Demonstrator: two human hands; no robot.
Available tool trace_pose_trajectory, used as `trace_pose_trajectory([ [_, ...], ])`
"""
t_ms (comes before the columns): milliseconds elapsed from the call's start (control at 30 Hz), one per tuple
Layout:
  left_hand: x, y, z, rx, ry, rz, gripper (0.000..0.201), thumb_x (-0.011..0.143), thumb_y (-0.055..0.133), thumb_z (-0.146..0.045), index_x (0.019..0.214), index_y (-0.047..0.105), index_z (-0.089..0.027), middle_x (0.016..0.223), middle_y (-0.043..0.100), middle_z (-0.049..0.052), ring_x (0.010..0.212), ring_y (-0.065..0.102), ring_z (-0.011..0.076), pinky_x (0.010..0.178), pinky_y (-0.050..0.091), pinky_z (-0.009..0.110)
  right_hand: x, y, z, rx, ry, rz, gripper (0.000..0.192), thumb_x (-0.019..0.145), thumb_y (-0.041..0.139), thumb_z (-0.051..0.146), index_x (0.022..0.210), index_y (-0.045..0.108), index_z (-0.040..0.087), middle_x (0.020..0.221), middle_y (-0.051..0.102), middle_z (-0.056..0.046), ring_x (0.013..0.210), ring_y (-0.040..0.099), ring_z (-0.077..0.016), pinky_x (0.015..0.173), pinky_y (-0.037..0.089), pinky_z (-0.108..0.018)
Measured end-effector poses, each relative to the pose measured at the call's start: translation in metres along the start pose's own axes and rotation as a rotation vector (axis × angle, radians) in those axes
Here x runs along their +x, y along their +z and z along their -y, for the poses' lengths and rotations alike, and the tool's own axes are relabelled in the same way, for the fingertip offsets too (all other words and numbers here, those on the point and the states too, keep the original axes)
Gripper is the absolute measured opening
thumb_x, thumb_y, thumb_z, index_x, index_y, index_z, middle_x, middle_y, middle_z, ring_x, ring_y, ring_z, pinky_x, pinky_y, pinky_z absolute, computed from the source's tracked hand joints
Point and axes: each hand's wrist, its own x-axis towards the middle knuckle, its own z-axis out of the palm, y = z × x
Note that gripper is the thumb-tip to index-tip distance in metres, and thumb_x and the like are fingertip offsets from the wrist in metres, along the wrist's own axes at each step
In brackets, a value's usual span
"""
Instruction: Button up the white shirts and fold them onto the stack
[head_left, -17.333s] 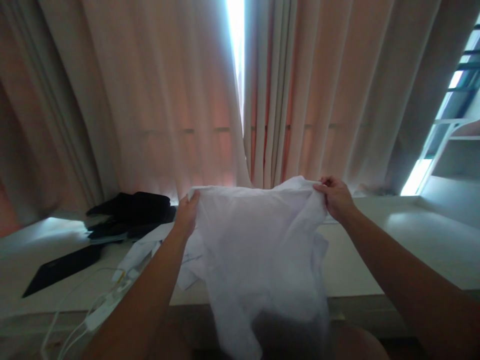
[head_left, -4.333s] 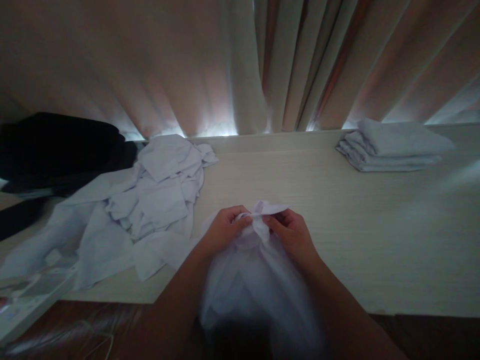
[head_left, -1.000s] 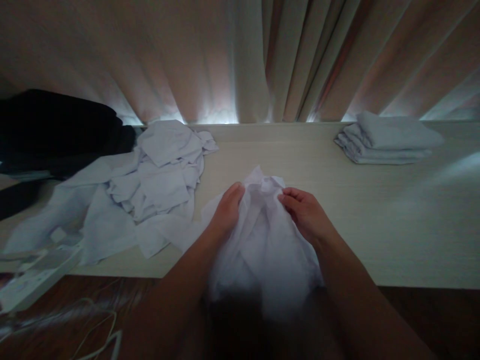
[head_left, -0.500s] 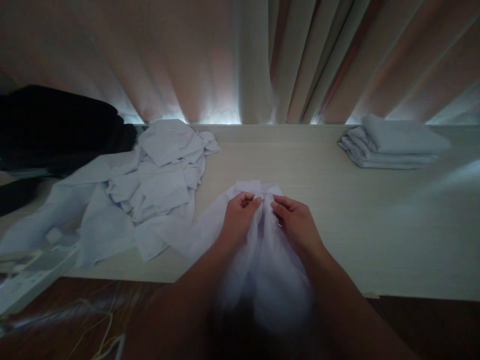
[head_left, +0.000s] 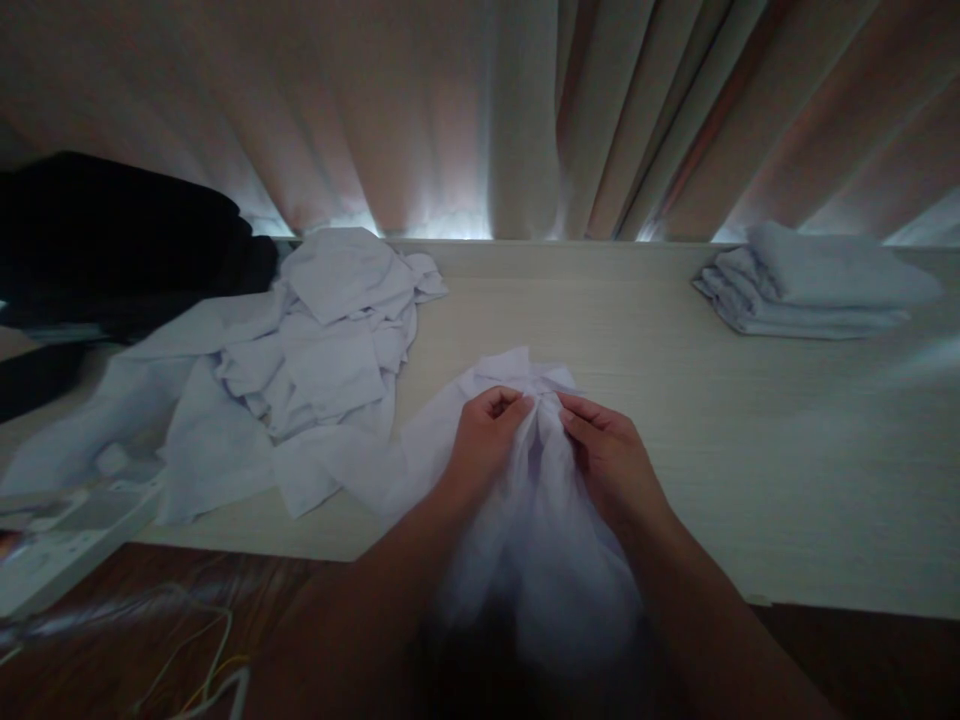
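Observation:
A white shirt (head_left: 555, 590) lies across the near edge of the table, and its lower part hangs toward me. My left hand (head_left: 489, 430) pinches the cloth near the collar between thumb and fingers. Just to its right, my right hand (head_left: 609, 445) pinches the opposite edge, so the two hands sit close together. Below the fingers the fabric falls in folds with a narrow dark gap between them. Beyond the fingertips the collar (head_left: 506, 367) spreads on the table. Any button under the fingertips is too small to make out.
A crumpled heap of white garments (head_left: 330, 345) lies on the table (head_left: 570, 300) to the left, beside a black pile of cloth (head_left: 127, 245). Folded white garments (head_left: 832, 280) are stacked at the back right. A white power strip (head_left: 82, 540) and cables (head_left: 217, 640) are lower left. Curtains (head_left: 420, 120) hang behind.
The view has shifted slightly. Both hands still pinch the shirt in nearly the same place, and the collar beyond the fingers stands up a little more.

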Motion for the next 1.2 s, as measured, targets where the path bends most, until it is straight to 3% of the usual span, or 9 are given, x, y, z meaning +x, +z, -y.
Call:
trace_pose_trajectory([
  [100, 0.001, -0.001, 0.0, 0.016, -0.004, 0.034, 0.018, 0.079, 0.066, -0.031, 0.072, 0.069, -0.015, 0.071, 0.067, 0.002, 0.07, 0.058, 0.0155, 0.066, 0.045, 0.026, 0.001, -0.008, 0.005, -0.145, 0.044, 0.033, 0.027, 0.086, 0.061, 0.032, 0.103, 0.078, 0.021, 0.092, 0.077, -0.005, 0.08, 0.069, -0.0219, 0.074, 0.052, -0.033],
  [267, 0.006, -0.008, 0.0, 0.032, -0.029, -0.002, 0.017, 0.079, 0.065, -0.03, 0.073, 0.069, -0.015, 0.071, 0.066, 0.002, 0.07, 0.057, 0.015, 0.064, 0.043, 0.025, 0.001, -0.019, 0.021, -0.612, -0.07, 0.133, 0.025, 0.088, 0.061, 0.04, 0.096, 0.076, 0.022, 0.094, 0.076, -0.006, 0.086, 0.068, -0.0245, 0.078, 0.048, -0.034],
  [467, 0.011, -0.017, 0.0, 0.066, -0.017, -0.057, 0.019, 0.082, 0.061, -0.03, 0.072, 0.068, -0.016, 0.071, 0.066, 0.002, 0.071, 0.055, 0.0152, 0.065, 0.041, 0.025, 0.0, -0.031, 0.024, -1.09, -0.094, -0.03, 0.009, 0.084, 0.058, 0.024, 0.089, 0.065, 0.023, 0.084, 0.072, -0.006, 0.076, 0.063, -0.0229, 0.068, 0.039, -0.032],
  [600, 0.011, -0.016, 0.001, 0.072, -0.012, -0.027, 0.019, 0.082, 0.061, -0.03, 0.071, 0.068, -0.016, 0.071, 0.066, 0.003, 0.072, 0.056, 0.0157, 0.066, 0.042, 0.026, -0.003, -0.044, 0.024, -1.196, -0.003, -0.001, 0.014, 0.083, 0.057, 0.023, 0.096, 0.063, 0.025, 0.074, 0.069, -0.004, 0.065, 0.059, -0.0208, 0.061, 0.035, -0.031],
  [667, 0.011, -0.015, 0.002, 0.071, -0.009, -0.018, 0.019, 0.082, 0.061, -0.03, 0.07, 0.068, -0.017, 0.071, 0.066, 0.003, 0.072, 0.056, 0.0157, 0.066, 0.042, 0.026, -0.005, -0.049, 0.024, -1.166, 0.01, 0.063, 0.01, 0.086, 0.057, 0.029, 0.091, 0.065, 0.024, 0.072, 0.068, -0.003, 0.064, 0.058, -0.0199, 0.061, 0.035, -0.031],
  [733, 0.011, -0.015, 0.004, 0.061, -0.014, -0.021, 0.019, 0.082, 0.061, -0.03, 0.07, 0.067, -0.017, 0.07, 0.065, 0.002, 0.07, 0.055, 0.0152, 0.066, 0.042, 0.026, -0.007, -0.051, 0.022, -1.071, -0.003, 0.128, 0.018, 0.088, 0.057, 0.035, 0.079, 0.066, 0.023, 0.072, 0.068, -0.004, 0.065, 0.058, -0.0194, 0.061, 0.037, -0.031],
  [867, 0.008, -0.011, 0.002, 0.069, -0.031, 0.008, 0.019, 0.081, 0.062, -0.031, 0.069, 0.066, -0.017, 0.067, 0.063, 0.0, 0.067, 0.054, 0.0143, 0.062, 0.041, 0.025, -0.013, -0.053, 0.019, -0.694, 0.046, 0.228, 0.032, 0.09, 0.056, 0.041, 0.068, 0.065, 0.02, 0.067, 0.064, -0.003, 0.061, 0.054, -0.0167, 0.057, 0.038, -0.029],
  [1067, -0.005, 0.001, -0.003, 0.079, 0.002, 0.139, 0.019, 0.08, 0.065, -0.033, 0.069, 0.067, -0.017, 0.069, 0.065, 0.001, 0.069, 0.058, 0.0153, 0.064, 0.043, 0.026, -0.017, -0.045, 0.016, -0.122, 0.181, 0.089, 0.029, 0.085, 0.068, 0.046, 0.089, 0.075, 0.018, 0.079, 0.069, -0.003, 0.066, 0.059, -0.0159, 0.061, 0.045, -0.028],
  [1200, -0.009, 0.005, 0.0, 0.06, 0.01, 0.153, 0.018, 0.079, 0.067, -0.034, 0.074, 0.069, -0.017, 0.074, 0.068, 0.002, 0.071, 0.06, 0.0161, 0.067, 0.045, 0.026, -0.016, -0.032, 0.019, -0.013, 0.13, 0.028, 0.034, 0.081, 0.071, 0.046, 0.098, 0.077, 0.017, 0.084, 0.074, -0.006, 0.068, 0.063, -0.0176, 0.063, 0.049, -0.03],
])
